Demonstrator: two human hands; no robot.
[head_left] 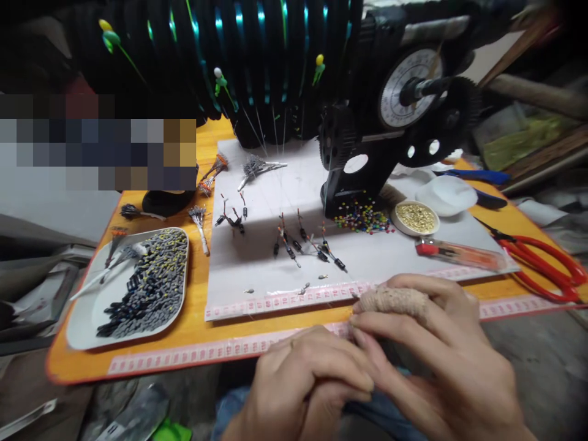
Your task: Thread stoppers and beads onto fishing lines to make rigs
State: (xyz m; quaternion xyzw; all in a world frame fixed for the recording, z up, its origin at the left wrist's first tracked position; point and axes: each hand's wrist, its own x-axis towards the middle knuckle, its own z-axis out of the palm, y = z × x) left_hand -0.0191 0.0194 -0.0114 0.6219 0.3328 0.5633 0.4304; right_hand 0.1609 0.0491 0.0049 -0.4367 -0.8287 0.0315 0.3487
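My left hand (310,376) is closed at the front edge of the table, its fingers curled against the thumb. Close against it, my right hand (441,349) pinches with thumb and fingers, and one finger is wrapped in beige tape (395,303). Whatever lies between the fingertips is too small or hidden to name. Just beyond them is a white board (257,257) with a pink measuring tape (285,301) along its edge. Small black-and-grey weights on short wires (287,242) lie on the board, and a few loose grey pieces (323,277) are nearer my hands.
A black machine with a numbered dial (411,86) stands over the board. At left sits a white tray (80,318) of grey and black pieces. Colored beads (365,217), a dish of gold bits (417,219), a box cutter (459,252) and red-handled scissors (546,260) lie right.
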